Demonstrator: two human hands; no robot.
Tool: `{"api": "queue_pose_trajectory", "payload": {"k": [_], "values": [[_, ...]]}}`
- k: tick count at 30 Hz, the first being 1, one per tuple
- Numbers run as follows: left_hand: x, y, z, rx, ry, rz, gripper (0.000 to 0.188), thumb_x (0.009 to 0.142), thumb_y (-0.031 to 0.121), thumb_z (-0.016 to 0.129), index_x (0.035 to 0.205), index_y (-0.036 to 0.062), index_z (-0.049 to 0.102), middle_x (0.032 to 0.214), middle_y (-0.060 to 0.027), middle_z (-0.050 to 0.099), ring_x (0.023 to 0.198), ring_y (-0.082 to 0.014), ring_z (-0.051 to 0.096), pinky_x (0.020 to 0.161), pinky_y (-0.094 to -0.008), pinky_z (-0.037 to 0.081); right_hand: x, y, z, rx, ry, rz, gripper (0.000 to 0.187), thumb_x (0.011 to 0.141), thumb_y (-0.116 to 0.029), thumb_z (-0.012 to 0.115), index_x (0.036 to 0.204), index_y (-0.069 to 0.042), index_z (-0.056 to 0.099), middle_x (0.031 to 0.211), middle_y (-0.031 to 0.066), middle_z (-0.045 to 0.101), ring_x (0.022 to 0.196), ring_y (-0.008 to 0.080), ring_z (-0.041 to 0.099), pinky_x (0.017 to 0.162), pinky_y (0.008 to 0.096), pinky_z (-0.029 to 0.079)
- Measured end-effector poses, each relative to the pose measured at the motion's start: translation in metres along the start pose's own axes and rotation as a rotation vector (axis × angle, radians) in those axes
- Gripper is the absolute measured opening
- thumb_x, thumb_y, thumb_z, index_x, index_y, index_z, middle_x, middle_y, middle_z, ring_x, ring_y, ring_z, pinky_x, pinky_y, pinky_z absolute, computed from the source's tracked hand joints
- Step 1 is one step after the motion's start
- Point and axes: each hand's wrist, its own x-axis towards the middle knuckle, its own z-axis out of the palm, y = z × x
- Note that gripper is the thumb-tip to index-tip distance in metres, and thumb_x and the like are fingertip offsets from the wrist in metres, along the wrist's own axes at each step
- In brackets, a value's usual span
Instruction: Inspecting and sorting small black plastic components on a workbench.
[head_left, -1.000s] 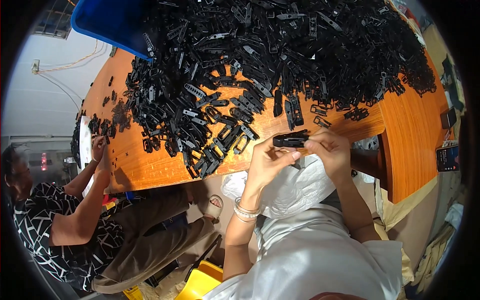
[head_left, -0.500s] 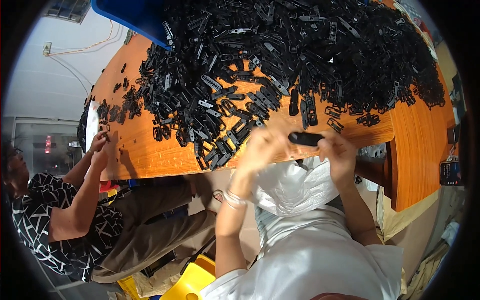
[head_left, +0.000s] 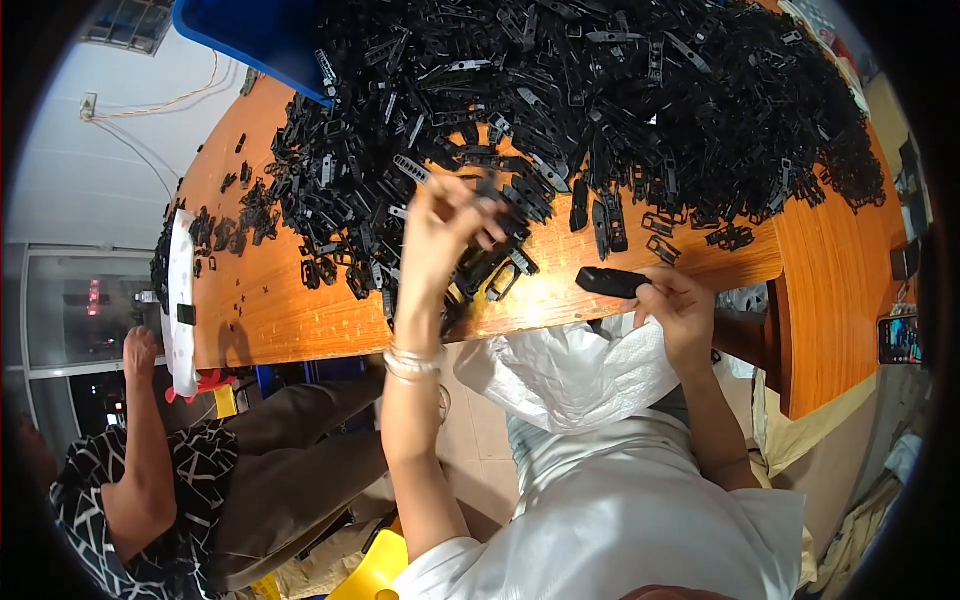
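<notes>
My right hand (head_left: 678,305) pinches one end of a long, flat black plastic part (head_left: 608,282) just over the table's near edge. The part lies roughly level, its rounded end pointing left. My left hand (head_left: 450,222) is over the near side of a large heap of black plastic parts (head_left: 690,110), its fingers curled together. A dark, blurred shape shows at those fingertips; its kind cannot be made out. Below the left hand, several small black frame-like pieces (head_left: 510,275) lie loose on the wood.
The orange wooden table (head_left: 290,325) curves around in front of me. A blue bin (head_left: 255,45) rests at the heap's far left. A white sack (head_left: 570,380) hangs below the table edge at my lap. Another person (head_left: 150,480) sits at the left; a yellow container (head_left: 370,570) is on the floor.
My left hand has moved left and away from me, from near the held part to the heap. My right hand has stayed almost in place. The other person's hand has come off the table.
</notes>
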Motion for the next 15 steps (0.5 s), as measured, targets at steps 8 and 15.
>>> {"api": "queue_pose_trajectory", "payload": {"k": [8, 15], "values": [[-0.053, -0.024, 0.038, -0.136, -0.380, -0.280, 0.028, 0.089, 0.010, 0.049, 0.112, -0.0052, 0.052, 0.091, -0.0090, 0.061, 0.075, -0.0110, 0.058, 0.060, -0.0219, 0.048, 0.002, -0.005, 0.005, -0.403, -0.191, -0.263, 0.025, 0.071, 0.010, 0.060, 0.095, 0.004, 0.059, 0.086, 0.0118, 0.060, 0.067, 0.0153, 0.060, 0.059, 0.0227, 0.048], [-0.080, -0.004, 0.050, 0.326, -0.403, 0.039, 0.038, 0.079, 0.012, 0.063, 0.110, -0.0066, 0.052, 0.089, -0.0171, 0.062, 0.081, -0.0212, 0.061, 0.072, -0.0295, 0.047, -0.005, -0.013, 0.011, -0.546, -0.195, -0.301, 0.027, 0.069, 0.008, 0.061, 0.096, 0.003, 0.059, 0.093, 0.0116, 0.059, 0.073, 0.0156, 0.059, 0.065, 0.0237, 0.048]]}}
